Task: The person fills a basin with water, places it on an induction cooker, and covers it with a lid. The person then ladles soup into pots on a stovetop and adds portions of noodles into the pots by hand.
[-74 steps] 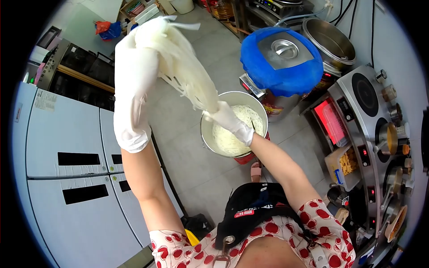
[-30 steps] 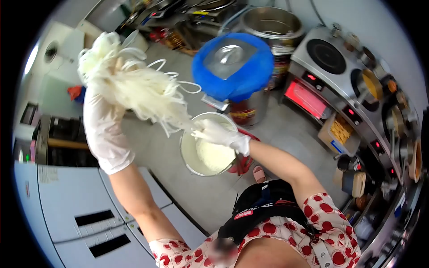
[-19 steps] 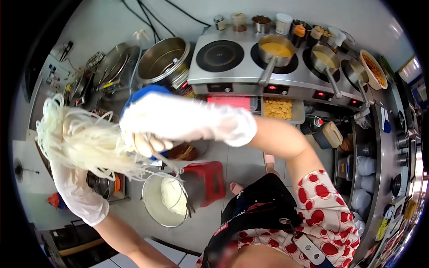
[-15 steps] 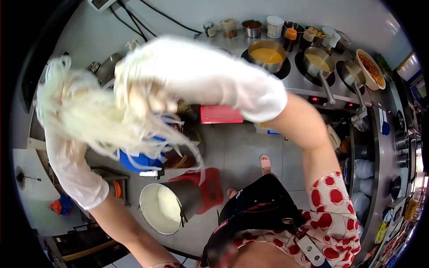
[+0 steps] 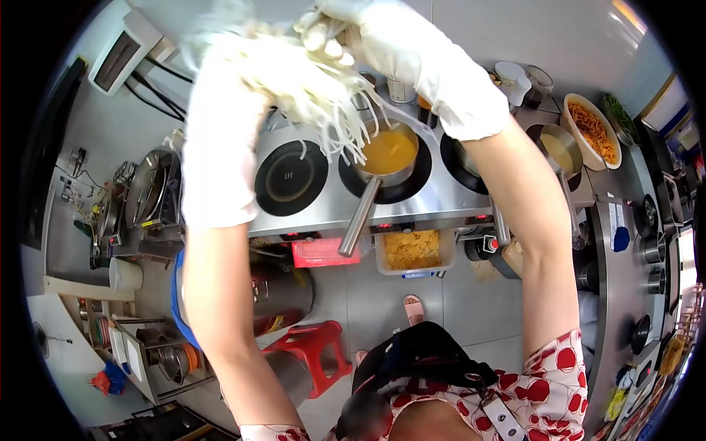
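Observation:
Both hands are raised at the top of the head view in white gloves. My left hand (image 5: 239,66) is closed on a bundle of white noodles (image 5: 294,77), its fingers partly hidden by the strands and blurred. My right hand (image 5: 334,37) has its fingers curled at the right side of the bundle, pinching some strands. Loose noodle ends hang down over the stove, beside and in front of a pan of yellow liquid (image 5: 390,152). Left of that pan is a bare black burner (image 5: 291,178).
More pans (image 5: 559,149) stand on the stove (image 5: 441,195) to the right, near a bowl of orange-brown food (image 5: 590,130). Below are a tub of yellow pieces (image 5: 414,251), a red stool (image 5: 316,353) and a large pot (image 5: 283,294). Jars line the wall side.
The view has turned from the noodle bucket to the stove. Both hands have carried the noodles over the stove's near-left part. The right hand has moved from beside the bundle's lower end to its upper right.

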Demonstrator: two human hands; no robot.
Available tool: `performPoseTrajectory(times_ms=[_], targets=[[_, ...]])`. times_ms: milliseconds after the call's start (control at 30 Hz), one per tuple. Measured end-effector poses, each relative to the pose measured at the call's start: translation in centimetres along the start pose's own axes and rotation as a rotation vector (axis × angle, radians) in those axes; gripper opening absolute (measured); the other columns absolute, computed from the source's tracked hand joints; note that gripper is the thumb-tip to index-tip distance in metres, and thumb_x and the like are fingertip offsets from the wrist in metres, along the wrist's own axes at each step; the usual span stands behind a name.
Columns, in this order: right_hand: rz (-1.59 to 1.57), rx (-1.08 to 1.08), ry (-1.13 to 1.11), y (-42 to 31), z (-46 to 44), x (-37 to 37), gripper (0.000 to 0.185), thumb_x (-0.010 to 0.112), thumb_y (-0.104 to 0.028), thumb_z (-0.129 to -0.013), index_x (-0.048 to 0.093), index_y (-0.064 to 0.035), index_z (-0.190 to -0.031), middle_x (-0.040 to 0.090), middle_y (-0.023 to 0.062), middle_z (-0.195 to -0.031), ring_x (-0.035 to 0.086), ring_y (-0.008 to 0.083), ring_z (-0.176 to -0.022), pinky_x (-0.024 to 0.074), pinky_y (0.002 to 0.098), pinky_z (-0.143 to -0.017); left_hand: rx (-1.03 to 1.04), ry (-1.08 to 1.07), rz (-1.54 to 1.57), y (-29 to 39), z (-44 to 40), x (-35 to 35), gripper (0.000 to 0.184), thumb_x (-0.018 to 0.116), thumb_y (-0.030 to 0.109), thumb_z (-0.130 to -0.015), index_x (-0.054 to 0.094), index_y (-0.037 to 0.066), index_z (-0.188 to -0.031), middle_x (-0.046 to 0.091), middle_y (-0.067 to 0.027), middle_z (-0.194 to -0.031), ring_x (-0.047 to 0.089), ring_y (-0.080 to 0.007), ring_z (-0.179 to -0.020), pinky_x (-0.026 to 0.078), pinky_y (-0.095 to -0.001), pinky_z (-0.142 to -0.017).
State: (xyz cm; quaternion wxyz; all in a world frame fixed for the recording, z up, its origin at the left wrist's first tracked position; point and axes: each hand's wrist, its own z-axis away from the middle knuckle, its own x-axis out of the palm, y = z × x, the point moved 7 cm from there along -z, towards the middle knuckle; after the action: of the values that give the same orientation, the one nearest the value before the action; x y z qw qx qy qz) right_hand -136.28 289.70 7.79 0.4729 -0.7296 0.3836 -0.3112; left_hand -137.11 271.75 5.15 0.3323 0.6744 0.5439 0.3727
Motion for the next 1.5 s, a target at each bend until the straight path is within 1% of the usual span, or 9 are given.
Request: performPoseTrajectory(times_ms=[100,267,400,567,800,900,933,1167,1500], targets=[[-0.211,-0.030,-0.097,7.5,-5.1,-4.2,0.030,0.043,-0.018,-0.095,0.061,0.0048,-0.088,0.064,0.0085,-0.073,0.052,0.0107,-0.056,0.0450,0.0215,-0.054,-0.072,-0.040,-0.286,-11.6,-2.5,-0.7,0.031,0.034,0.025,-0.098,0.046,-0.002,-0.109,0.057,-0.0166,-0.093,0.057,-0.0271,-0.086,0.052,-0.0398,-0.080],[-0.189,0.056,-0.102,13.9,-5.9,-8.7,0.030,0.044,-0.020,-0.096,0.059,0.0062,-0.095,0.061,0.0099,-0.078,0.054,0.0151,-0.066,0.0462,0.0254,-0.064,-0.212,-0.312,1.013,-18.2,-4.8,7.4,0.035,0.028,0.029,-0.098,0.048,0.001,-0.102,0.052,-0.0079,-0.079,0.050,-0.0221,-0.071,0.047,-0.0332,-0.070],[-0.010,0.264,-0.020,22.7,-5.4,-10.4,0.029,0.045,-0.022,-0.095,0.061,0.0020,-0.095,0.062,0.0073,-0.078,0.057,0.0153,-0.068,0.0490,0.0259,-0.063,-0.474,0.335,0.585,-26.6,-1.2,4.6,0.030,0.034,0.029,-0.097,0.050,0.003,-0.099,0.051,-0.0063,-0.080,0.049,-0.0192,-0.069,0.045,-0.0301,-0.066],[0.174,0.591,0.054,32.2,-2.5,-13.3,0.016,0.055,-0.010,-0.084,0.064,0.0030,-0.090,0.064,0.0086,-0.081,0.060,0.0171,-0.070,0.0496,0.0280,-0.061,-0.645,0.397,1.014,-39.3,3.7,4.1,0.027,0.038,0.028,-0.095,0.051,0.005,-0.090,0.050,-0.0068,-0.073,0.043,-0.0200,-0.061,0.041,-0.0322,-0.058],[1.187,0.491,-0.019,34.8,0.3,-15.2,0.021,0.055,-0.009,-0.076,0.067,-0.0018,-0.092,0.062,0.0217,-0.096,0.059,0.0360,-0.092,0.0473,0.0367,-0.081,-1.002,-0.012,-0.612,-46.2,8.7,-3.1,0.016,0.062,0.004,-0.074,0.065,-0.003,-0.088,0.067,-0.0075,-0.084,0.063,-0.0195,-0.080,0.050,-0.0293,-0.066],[1.100,0.325,0.207,33.4,0.7,-15.8,0.018,0.055,-0.009,-0.078,0.067,-0.0012,-0.089,0.066,0.0172,-0.089,0.063,0.0299,-0.082,0.0487,0.0340,-0.075,-0.501,-0.739,-1.473,-38.1,5.7,-0.6,0.025,0.060,0.018,-0.076,0.068,0.006,-0.097,0.066,-0.0150,-0.098,0.063,-0.0272,-0.094,0.049,-0.0315,-0.078],[0.924,0.336,0.243,33.7,0.7,-16.0,0.017,0.056,-0.010,-0.080,0.067,-0.0010,-0.090,0.066,0.0139,-0.085,0.063,0.0237,-0.079,0.0481,0.0307,-0.072,-0.712,-0.056,-0.916,-33.5,6.6,-3.3,0.030,0.067,0.014,-0.070,0.067,0.004,-0.098,0.066,-0.0155,-0.097,0.063,-0.0289,-0.094,0.049,-0.0318,-0.082],[0.376,0.109,0.207,22.0,6.3,1.2,0.016,0.052,-0.007,-0.088,0.065,0.0006,-0.093,0.065,0.0052,-0.082,0.058,0.0096,-0.072,0.0464,0.0241,-0.068,-0.221,0.240,-1.326,-5.3,18.3,-11.6,0.035,0.069,0.023,-0.074,0.064,0.004,-0.103,0.063,-0.0149,-0.103,0.059,-0.0306,-0.098,0.045,-0.0372,-0.088],[0.422,-0.285,-1.201,26.9,29.1,43.4,0.062,0.070,-0.016,-0.071,0.046,-0.0060,-0.127,0.048,0.0159,-0.126,0.044,0.0310,-0.118,0.0388,0.0415,-0.097,-0.821,1.479,-1.014,14.3,73.5,-33.4,0.021,0.062,0.016,-0.082,0.064,-0.003,-0.092,0.067,-0.0136,-0.082,0.063,-0.0181,-0.074,0.049,-0.0296,-0.070]])
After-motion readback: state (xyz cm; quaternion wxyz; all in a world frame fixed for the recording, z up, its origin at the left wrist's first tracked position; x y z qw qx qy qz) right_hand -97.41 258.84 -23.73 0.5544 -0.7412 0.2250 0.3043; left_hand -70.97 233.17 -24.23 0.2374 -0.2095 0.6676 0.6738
